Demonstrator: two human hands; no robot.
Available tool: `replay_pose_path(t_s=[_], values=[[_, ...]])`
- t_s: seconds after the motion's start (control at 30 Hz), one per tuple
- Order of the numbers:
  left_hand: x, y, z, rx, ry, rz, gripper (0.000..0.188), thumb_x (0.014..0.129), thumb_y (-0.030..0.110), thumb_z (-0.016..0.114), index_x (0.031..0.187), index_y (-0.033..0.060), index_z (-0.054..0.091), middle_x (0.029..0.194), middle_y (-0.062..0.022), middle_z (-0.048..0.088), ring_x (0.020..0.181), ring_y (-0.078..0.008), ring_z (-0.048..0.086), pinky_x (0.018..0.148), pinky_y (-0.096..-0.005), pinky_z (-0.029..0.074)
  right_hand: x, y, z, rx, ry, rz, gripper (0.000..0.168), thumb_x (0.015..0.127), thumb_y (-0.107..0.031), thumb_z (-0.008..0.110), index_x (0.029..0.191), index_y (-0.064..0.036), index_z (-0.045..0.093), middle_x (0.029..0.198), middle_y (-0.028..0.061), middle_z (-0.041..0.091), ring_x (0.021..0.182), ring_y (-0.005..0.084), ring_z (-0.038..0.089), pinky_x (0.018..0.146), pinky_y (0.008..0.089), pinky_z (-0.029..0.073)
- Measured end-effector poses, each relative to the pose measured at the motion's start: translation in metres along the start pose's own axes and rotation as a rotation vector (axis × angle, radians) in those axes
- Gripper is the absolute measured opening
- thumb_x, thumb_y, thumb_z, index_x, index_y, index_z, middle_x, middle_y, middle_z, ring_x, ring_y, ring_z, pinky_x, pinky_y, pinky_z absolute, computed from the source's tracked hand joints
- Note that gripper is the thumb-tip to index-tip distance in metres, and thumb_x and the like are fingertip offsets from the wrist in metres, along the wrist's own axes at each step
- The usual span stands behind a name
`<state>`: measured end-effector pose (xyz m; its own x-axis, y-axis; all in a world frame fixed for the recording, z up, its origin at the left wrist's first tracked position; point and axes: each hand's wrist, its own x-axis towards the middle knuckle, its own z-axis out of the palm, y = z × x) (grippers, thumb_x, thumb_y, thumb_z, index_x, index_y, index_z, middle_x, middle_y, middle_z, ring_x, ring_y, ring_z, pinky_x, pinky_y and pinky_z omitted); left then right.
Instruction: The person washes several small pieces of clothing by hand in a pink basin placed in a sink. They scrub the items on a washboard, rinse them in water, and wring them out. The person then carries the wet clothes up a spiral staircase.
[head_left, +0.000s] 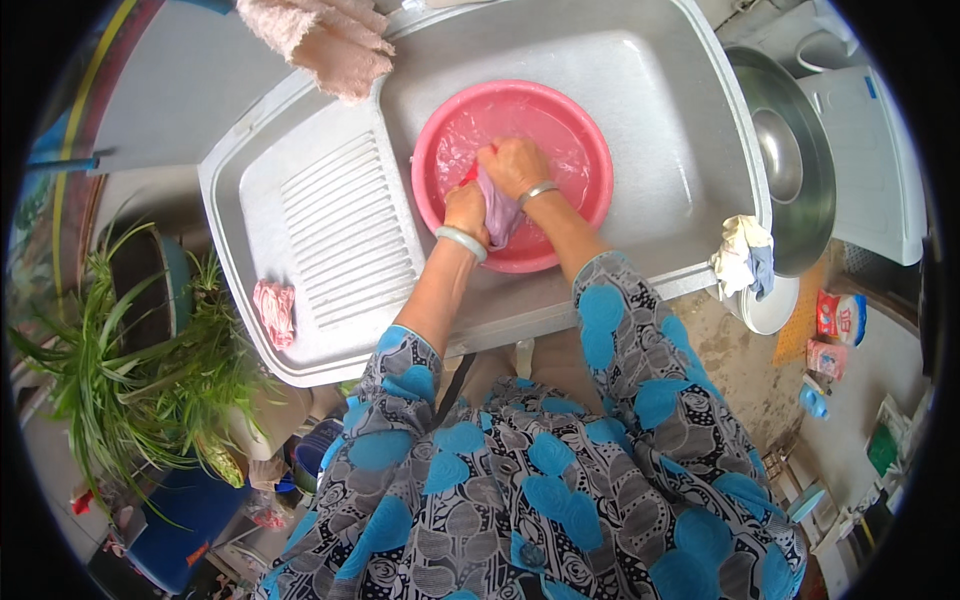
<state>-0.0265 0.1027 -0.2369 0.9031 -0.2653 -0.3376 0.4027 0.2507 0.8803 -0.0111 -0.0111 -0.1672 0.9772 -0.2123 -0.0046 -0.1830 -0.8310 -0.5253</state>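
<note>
A pink plastic basin holding water stands in a large metal sink. Over the basin, my left hand, with a pale bangle at its wrist, grips a wet purple cloth. My right hand, wearing a silver bracelet, is closed on the cloth's upper part, close beside my left. Something red shows between the two hands. Ribbed washboard ridges fill the sink's left section, where a crumpled pink-and-white cloth lies near the outer corner.
A pale pink towel hangs over the sink's back rim. Cream and blue-grey cloths lie on its right front corner. Right of it is a big metal bowl. Spider plants grow at the left. Detergent bags stand at the right.
</note>
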Motion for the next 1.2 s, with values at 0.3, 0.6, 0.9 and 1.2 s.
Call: replay_pose_path(t_s=[0.3,0.6,0.9,1.2], values=[[-0.005,0.059,-0.002,0.498,-0.264,-0.040,0.045,0.095,0.011,0.052,0.138,0.0001,0.046,0.129,-0.0128,0.056,0.116,-0.0182,0.054,0.100,-0.0290,0.042,0.003,0.083,0.018,0.264,-0.205,-0.047,0.072,0.076,-0.027,0.066,0.141,-0.009,0.042,0.136,0.0206,0.050,0.131,0.0301,0.044,0.107,0.0380,0.036],[-0.029,0.033,0.019,-0.278,0.084,-0.480,0.041,0.096,0.019,0.051,0.134,0.0038,0.050,0.129,-0.0137,0.056,0.121,-0.0244,0.051,0.098,-0.0338,0.044,-0.008,0.062,-0.010,0.477,-0.256,0.188,0.036,0.070,-0.016,0.070,0.102,0.000,0.064,0.090,0.0170,0.068,0.086,0.0256,0.066,0.075,0.0357,0.052],[-0.021,-0.001,-0.017,-0.654,-0.237,-0.305,0.033,0.096,0.022,0.053,0.121,-0.0006,0.055,0.114,-0.0139,0.062,0.106,-0.0262,0.060,0.088,-0.0371,0.050,-0.087,-0.062,-0.017,0.210,-0.026,-0.095,0.030,0.077,-0.031,0.065,0.084,-0.003,0.063,0.086,0.0242,0.064,0.081,0.0403,0.063,0.074,0.0469,0.050],[-0.019,0.035,0.016,-0.591,0.176,-0.170,0.026,0.092,0.020,0.063,0.108,0.0002,0.058,0.103,-0.0125,0.064,0.090,-0.0255,0.065,0.076,-0.0431,0.056,0.010,0.078,0.024,0.316,0.253,0.295,0.048,0.077,-0.021,0.063,0.121,-0.001,0.056,0.113,0.0266,0.061,0.106,0.0396,0.058,0.091,0.0437,0.046]])
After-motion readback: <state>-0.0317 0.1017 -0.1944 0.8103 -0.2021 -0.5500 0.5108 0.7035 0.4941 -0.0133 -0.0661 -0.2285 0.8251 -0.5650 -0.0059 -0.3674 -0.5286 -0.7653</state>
